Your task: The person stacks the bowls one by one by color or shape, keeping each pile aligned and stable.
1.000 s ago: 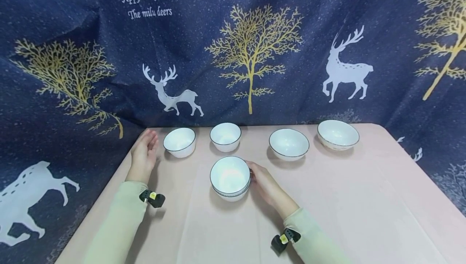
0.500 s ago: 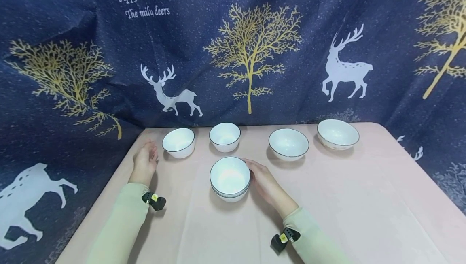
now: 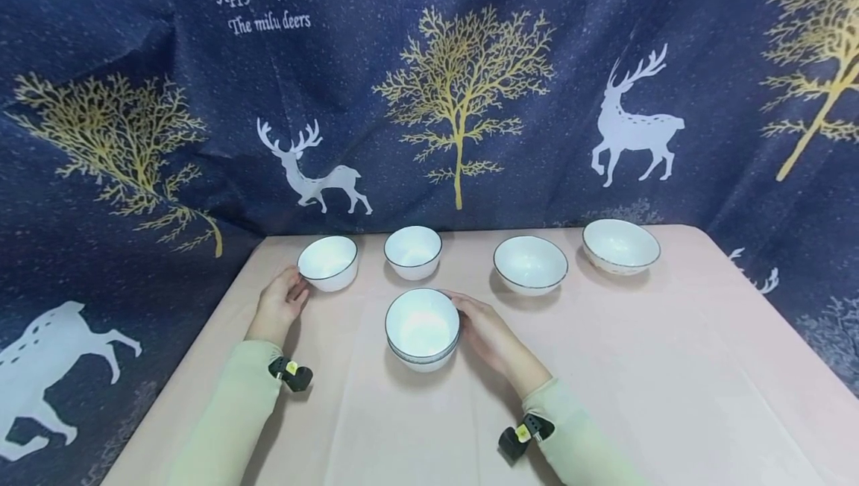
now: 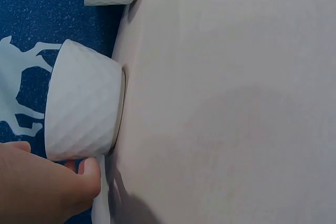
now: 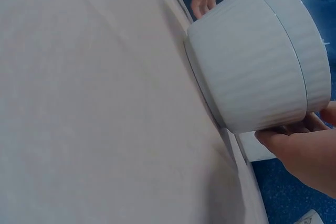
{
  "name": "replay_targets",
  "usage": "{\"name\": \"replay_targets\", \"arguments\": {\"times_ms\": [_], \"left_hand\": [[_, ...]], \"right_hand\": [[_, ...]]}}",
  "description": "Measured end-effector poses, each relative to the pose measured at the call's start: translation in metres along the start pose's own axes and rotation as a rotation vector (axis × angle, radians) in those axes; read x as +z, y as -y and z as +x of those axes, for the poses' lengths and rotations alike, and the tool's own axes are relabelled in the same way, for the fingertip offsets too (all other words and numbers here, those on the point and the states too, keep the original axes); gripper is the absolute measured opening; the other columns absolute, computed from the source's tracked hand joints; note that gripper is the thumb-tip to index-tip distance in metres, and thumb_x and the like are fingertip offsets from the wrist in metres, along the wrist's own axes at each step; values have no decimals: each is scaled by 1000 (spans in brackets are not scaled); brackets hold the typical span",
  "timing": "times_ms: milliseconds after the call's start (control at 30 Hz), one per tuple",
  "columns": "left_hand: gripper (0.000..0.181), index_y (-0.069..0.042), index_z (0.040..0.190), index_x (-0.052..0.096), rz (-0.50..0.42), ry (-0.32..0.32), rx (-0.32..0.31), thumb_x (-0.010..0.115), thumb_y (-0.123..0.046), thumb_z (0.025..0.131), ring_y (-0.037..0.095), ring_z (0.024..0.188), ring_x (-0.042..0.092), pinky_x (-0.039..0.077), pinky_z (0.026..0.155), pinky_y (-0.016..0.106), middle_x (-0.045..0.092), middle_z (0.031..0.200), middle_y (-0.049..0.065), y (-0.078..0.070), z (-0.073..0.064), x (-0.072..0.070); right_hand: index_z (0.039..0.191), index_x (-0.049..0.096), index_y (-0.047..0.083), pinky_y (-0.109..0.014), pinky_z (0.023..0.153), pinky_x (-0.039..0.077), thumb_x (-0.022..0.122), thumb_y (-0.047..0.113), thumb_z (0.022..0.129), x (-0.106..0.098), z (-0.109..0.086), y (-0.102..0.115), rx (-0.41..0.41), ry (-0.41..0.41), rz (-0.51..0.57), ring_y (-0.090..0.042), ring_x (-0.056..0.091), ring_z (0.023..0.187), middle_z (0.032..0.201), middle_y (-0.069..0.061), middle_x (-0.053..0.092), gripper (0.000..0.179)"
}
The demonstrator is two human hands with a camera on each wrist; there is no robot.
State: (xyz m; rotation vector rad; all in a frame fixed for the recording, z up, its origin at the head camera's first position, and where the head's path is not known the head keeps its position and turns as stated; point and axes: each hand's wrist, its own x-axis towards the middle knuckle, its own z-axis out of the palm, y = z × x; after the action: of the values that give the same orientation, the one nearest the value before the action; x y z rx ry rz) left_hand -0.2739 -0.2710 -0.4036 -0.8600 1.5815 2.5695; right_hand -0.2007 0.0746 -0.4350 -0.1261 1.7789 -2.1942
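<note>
A nested stack of white bowls [image 3: 423, 329] with dark rims stands upright on the table's middle. My right hand [image 3: 490, 337] holds its right side, fingers at the far side near the rim; in the right wrist view the thumb [image 5: 270, 137] lies against the wall. My left hand [image 3: 278, 307] is at the left side of a single white bowl [image 3: 329, 262] at the back left. In the left wrist view its fingers touch or nearly touch that bowl's textured wall [image 4: 84, 103], thumb apart from the fingers; some fingertips are hidden behind the bowl.
Along the table's back edge stand another small white bowl [image 3: 413, 253], a wider white bowl [image 3: 530, 266] and a patterned-sided white bowl [image 3: 621, 247]. A pink cloth covers the table [image 3: 637, 382]. A dark blue curtain [image 3: 403, 158] hangs directly behind it.
My left hand has moved right and slightly toward me, from beside the back-left bowl to its side, its fingers bending more. The right hand and the stack have stayed in place.
</note>
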Motion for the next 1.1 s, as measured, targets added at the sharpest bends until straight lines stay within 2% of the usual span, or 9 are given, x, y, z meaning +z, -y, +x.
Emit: {"name": "replay_targets", "arguments": {"times_ms": [67,233,333,533,700,833,933,1100], "left_hand": [[60,-14,155,17,3,27,-4,45,-17,101,18,140,27,24,118,28,21,157,7,1,0,1],[59,-12,154,19,-18,59,-32,44,-12,101,19,139,30,28,117,31,23,157,9,5,0,2],[59,-12,154,19,-19,45,-47,45,-8,100,20,135,33,33,115,32,29,151,11,7,0,4],[64,-15,154,20,-41,15,-65,49,-7,98,16,125,39,39,110,32,40,131,6,11,3,9],[65,-15,155,19,-10,19,-50,48,-9,98,17,123,41,41,109,33,35,142,9,13,2,12],[64,-13,154,18,18,13,-27,48,-9,98,19,129,39,43,106,32,29,150,12,14,-1,14],[62,-11,154,20,16,1,-19,46,-7,98,20,131,39,45,105,31,31,148,13,15,-3,15],[59,-11,152,26,3,-29,-19,46,-5,98,18,123,44,49,101,28,42,129,10,14,-4,16]], "right_hand": [[141,45,0,-40,120,21,35,21,104,-1,1,1,4,6,4,-29,27,142,149,-14,40,44],[141,44,-2,-41,119,22,36,20,103,-1,2,0,5,9,11,-30,28,142,149,-15,40,44],[142,41,-3,-42,119,21,35,19,103,-1,1,1,5,16,2,-31,27,142,150,-16,38,45],[143,40,-3,-41,119,23,35,19,104,0,-1,2,16,22,2,-31,27,142,151,-17,36,46],[143,40,-1,-39,118,25,37,21,104,-2,-2,2,22,20,-12,-30,28,142,152,-16,35,45],[143,40,-2,-41,118,24,37,21,104,-2,-2,2,8,29,-19,-31,28,142,151,-17,35,45],[143,41,-1,-41,118,24,38,22,104,-2,-2,3,9,27,-32,-31,29,141,151,-16,36,45],[142,41,-3,-41,117,27,39,20,103,-3,-2,2,-2,30,-40,-30,31,140,149,-18,38,45]]}}
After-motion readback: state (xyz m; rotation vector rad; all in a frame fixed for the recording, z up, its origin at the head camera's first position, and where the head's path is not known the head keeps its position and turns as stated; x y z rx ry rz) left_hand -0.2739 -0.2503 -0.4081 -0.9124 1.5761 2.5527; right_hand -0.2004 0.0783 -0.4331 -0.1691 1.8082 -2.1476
